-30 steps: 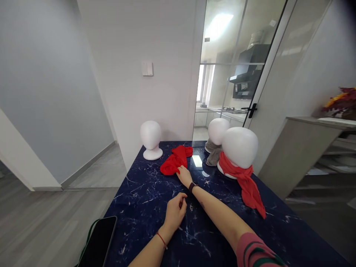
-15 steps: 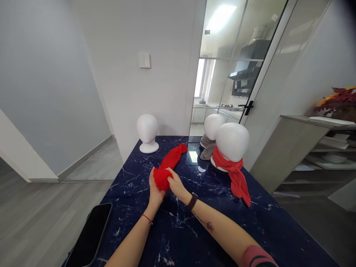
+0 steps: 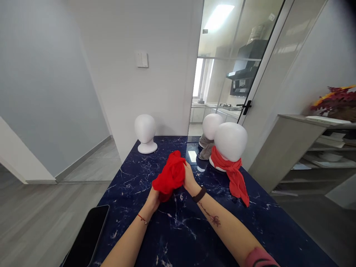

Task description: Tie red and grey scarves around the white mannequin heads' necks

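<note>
Both my hands hold a bunched red scarf [image 3: 170,175] just above the dark blue marble table [image 3: 194,230]. My left hand [image 3: 153,199] grips its lower end from below. My right hand [image 3: 189,180], with a dark watch on the wrist, is closed on its upper right side. A bare white mannequin head [image 3: 145,132] stands at the table's far left. Nearer on the right, a white mannequin head [image 3: 230,141] wears a red scarf [image 3: 235,176] tied round its neck. Behind it a third head [image 3: 211,126] wears a grey scarf [image 3: 206,147].
A black phone [image 3: 86,238] lies at the table's near left corner. A glass door with a black handle [image 3: 246,106] is behind the table. A grey sideboard [image 3: 300,148] with red and orange flowers [image 3: 335,102] stands to the right. Grey floor lies to the left.
My right hand pulled the red scarf from the far side of the table toward me. My left hand joined it, and both have now lifted and bunched the scarf.
</note>
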The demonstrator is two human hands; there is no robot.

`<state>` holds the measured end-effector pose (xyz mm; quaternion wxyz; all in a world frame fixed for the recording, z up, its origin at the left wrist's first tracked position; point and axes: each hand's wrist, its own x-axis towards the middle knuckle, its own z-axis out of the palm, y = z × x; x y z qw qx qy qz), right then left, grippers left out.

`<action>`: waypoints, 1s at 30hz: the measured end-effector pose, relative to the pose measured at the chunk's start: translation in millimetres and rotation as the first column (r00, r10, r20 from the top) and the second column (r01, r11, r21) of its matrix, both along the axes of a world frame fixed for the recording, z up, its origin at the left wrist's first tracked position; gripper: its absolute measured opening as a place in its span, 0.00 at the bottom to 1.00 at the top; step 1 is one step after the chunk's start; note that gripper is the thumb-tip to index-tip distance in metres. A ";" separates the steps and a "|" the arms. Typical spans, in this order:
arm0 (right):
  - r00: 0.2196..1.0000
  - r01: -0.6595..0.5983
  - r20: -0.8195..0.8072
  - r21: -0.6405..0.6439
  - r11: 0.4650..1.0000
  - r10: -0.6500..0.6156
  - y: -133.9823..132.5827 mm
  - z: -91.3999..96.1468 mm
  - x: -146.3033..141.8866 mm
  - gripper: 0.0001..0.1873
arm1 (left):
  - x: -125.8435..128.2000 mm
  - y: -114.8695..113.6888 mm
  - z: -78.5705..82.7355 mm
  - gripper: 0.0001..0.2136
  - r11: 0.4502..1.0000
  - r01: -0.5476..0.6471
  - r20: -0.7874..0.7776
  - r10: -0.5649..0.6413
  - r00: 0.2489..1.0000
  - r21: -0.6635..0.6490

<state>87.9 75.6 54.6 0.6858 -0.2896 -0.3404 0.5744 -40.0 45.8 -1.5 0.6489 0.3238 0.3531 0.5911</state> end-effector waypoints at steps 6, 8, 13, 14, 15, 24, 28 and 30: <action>0.931 0.306 0.215 -0.024 0.952 -0.295 44.1 -20.5 43.2 0.14 | -1.2 -9.3 8.8 0.18 0.956 0.286 0.011 -0.287 0.958 0.058; 0.828 0.365 0.451 0.018 0.931 -0.333 50.9 -23.5 55.6 0.19 | 0.6 -10.9 6.1 0.18 0.942 0.320 -0.058 -0.316 0.947 0.098; 0.351 -0.169 0.935 0.114 0.979 -0.048 42.9 -25.3 63.5 0.29 | 1.4 -5.0 -5.8 0.08 0.967 0.158 -0.438 -0.057 0.897 0.197; 0.209 -0.319 0.977 0.041 0.947 0.028 38.9 -27.6 60.8 0.33 | 0.6 -5.1 -5.5 0.07 0.962 0.124 -0.524 0.023 0.851 0.244; 0.068 -0.404 0.995 -0.040 0.914 0.074 35.1 -31.1 57.2 0.37 | -0.2 -6.4 -4.0 0.06 0.947 0.105 -0.601 0.106 0.792 0.305; -0.326 -0.129 0.919 0.191 0.973 -0.224 32.4 -70.3 31.4 0.26 | 0.0 -12.5 2.5 0.08 0.761 0.160 -0.743 0.526 0.413 0.628; -0.359 -0.177 0.895 0.215 0.960 -0.266 34.8 -70.1 47.9 0.24 | -23.4 32.9 -6.3 0.08 0.812 0.040 -0.775 0.540 0.328 0.583; -0.342 -0.252 0.898 0.197 0.947 -0.278 34.9 -69.6 60.8 0.24 | -44.5 64.6 -10.7 0.10 0.835 0.007 -0.812 0.534 0.236 0.550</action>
